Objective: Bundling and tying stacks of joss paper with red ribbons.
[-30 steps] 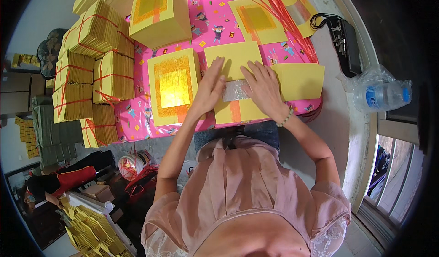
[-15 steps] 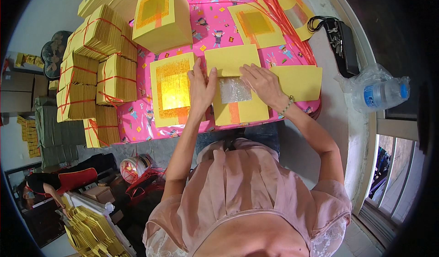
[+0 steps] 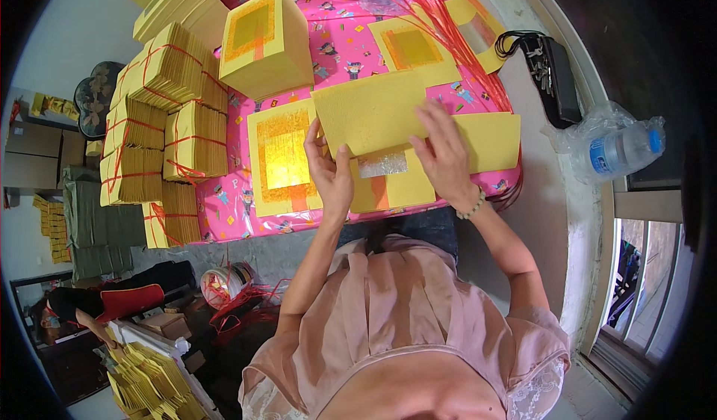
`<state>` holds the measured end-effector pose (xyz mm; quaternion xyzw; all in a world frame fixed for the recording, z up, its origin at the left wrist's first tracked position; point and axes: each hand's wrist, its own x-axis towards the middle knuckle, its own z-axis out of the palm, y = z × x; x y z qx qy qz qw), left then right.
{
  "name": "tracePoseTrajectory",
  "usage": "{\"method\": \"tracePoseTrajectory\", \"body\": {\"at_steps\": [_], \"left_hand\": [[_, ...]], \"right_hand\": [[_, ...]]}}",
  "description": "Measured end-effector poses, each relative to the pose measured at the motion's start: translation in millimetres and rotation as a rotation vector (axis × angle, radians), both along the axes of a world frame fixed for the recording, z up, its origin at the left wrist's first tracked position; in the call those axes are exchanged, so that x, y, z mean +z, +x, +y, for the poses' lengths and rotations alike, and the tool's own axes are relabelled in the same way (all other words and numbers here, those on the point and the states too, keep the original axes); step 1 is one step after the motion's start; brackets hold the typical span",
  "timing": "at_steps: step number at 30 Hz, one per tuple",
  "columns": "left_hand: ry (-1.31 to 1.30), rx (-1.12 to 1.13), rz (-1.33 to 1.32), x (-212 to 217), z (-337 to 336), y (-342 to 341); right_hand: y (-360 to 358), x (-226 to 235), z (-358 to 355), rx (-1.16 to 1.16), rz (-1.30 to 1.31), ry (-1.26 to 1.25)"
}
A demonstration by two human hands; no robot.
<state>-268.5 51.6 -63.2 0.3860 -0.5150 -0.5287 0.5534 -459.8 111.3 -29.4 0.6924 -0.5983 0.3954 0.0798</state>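
Observation:
A folded yellow sheet of joss paper is raised and tilted above the table. My left hand grips it at the lower left, thumb in front and fingers at its left edge. By its right end is my right hand, fingers outstretched and apart. Under the folded sheet lies another joss paper sheet with a silver patch and an orange strip. To the left rests a stack of sheets with a shiny gold patch. A plain yellow folded sheet extends to the right, partly behind my right hand.
A tall paper stack and tied bundles occupy the table's left side. Red plastic strands trail over sheets at the back right. A water bottle and black pouch rest on the right ledge. Another person bends at lower left.
The folded sheet has come up off the silver-patched sheet, shifting left and tilting. My left hand now grips its edge; my right hand has slid right and its fingers have spread.

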Motion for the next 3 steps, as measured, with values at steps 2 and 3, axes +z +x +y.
{"method": "tracePoseTrajectory", "body": {"at_steps": [2, 3], "left_hand": [[-0.069, -0.011, -0.051, -0.6, 4.8, 0.4], [-0.109, -0.032, -0.070, -2.5, 7.3, 0.1]], "right_hand": [[-1.4, 5.4, 9.4, -0.098, -0.270, 0.048], [-4.9, 1.1, 14.4, -0.122, -0.381, 0.100]]}}
